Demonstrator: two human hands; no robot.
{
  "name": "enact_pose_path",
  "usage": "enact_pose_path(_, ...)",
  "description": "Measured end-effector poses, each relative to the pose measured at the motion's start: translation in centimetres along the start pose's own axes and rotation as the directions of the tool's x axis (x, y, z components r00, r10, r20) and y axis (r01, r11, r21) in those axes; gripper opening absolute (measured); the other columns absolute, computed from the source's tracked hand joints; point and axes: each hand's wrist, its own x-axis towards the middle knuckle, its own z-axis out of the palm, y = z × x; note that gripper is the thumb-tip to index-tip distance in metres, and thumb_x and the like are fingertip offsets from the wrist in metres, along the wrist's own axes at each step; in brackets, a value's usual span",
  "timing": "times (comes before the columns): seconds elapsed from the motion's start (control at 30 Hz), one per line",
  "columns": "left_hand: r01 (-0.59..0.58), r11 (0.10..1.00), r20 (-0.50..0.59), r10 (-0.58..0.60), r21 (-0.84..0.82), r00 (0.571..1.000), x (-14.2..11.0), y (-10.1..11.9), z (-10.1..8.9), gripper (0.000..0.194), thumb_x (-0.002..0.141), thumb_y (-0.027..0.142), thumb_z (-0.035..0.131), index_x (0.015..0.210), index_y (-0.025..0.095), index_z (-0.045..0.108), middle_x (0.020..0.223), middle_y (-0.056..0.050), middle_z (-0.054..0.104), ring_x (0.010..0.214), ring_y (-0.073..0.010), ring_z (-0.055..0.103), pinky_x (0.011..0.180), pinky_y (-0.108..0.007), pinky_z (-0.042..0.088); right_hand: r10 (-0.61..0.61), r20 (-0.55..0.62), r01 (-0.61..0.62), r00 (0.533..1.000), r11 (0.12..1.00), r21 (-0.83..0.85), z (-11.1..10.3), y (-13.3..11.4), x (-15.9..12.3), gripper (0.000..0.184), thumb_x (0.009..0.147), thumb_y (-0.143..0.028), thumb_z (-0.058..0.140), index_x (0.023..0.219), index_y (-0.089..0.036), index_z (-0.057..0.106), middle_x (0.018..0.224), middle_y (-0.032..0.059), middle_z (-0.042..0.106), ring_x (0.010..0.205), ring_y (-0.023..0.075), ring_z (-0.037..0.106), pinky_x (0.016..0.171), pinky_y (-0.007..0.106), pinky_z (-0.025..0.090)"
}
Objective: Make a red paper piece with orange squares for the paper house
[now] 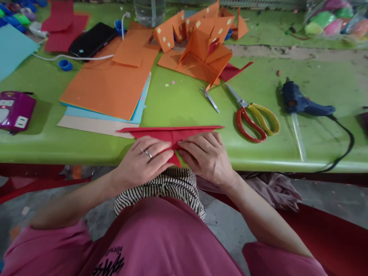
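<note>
A folded piece of red paper (172, 132) lies at the near edge of the green table, its long narrow fold running left to right. My left hand (145, 159), with a ring on one finger, grips the paper's lower left part, fingers bent over it. From the other side my right hand (205, 155) pinches the paper close to its middle crease. The fingertips of both hands nearly meet there. A small red point of the paper sticks out below my fingers. My palms and thumbs are mostly hidden.
Scissors (244, 103), small metal tweezers (211, 100) and a blue glue gun (304, 100) lie to the right. Folded orange paper (201, 57) sits behind. Left are stacked orange sheets (112, 84), a black phone (93, 40) and a purple box (17, 111). The green table (178, 103) carries everything.
</note>
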Motion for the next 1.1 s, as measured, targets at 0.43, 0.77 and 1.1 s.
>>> enact_pose_path(0.43, 0.424, 0.877, 0.086, -0.451, 0.225, 0.888, 2.0, 0.6, 0.0, 0.019, 0.101, 0.029, 0.050, 0.090, 0.018, 0.062, 0.076, -0.001, 0.072, 0.061, -0.0150, 0.066, 0.048, -0.027, 0.034, 0.003, -0.055, 0.001, 0.998, 0.998, 0.062, 0.7, 0.4, 0.1, 0.014, 0.095, -0.026, 0.060, 0.098, -0.018, 0.071, 0.093, 0.0047, 0.073, 0.083, 0.0188, 0.056, 0.080, 0.034, 0.043)
enact_pose_path(0.77, 0.443, 0.825, 0.284, -0.545, 0.351, 0.789, 4.7, 0.2, -0.7, 0.011, 0.097, 0.027, 0.056, 0.094, 0.018, 0.062, 0.082, -0.005, 0.070, 0.068, -0.0208, 0.067, 0.048, -0.027, 0.031, -0.106, -0.046, 0.100, 0.993, 0.987, -0.128, 0.7, 0.4, -0.2, 0.032, 0.097, -0.034, 0.059, 0.127, -0.027, 0.065, 0.091, 0.0026, 0.068, 0.082, 0.0191, 0.049, 0.076, 0.035, 0.036)
enact_pose_path(1.1, 0.252, 0.944, 0.086, -0.275, 0.212, 0.957, 3.5, -1.0, -1.3, 0.016, 0.095, 0.023, 0.058, 0.109, 0.017, 0.064, 0.114, -0.009, 0.070, 0.105, -0.0255, 0.066, 0.090, -0.039, 0.052, -0.116, -0.046, 0.108, 0.992, 0.983, -0.150, 0.8, 0.1, 0.0, 0.029, 0.096, -0.039, 0.060, 0.120, -0.025, 0.069, 0.091, 0.0044, 0.065, 0.084, 0.0199, 0.047, 0.076, 0.035, 0.036)
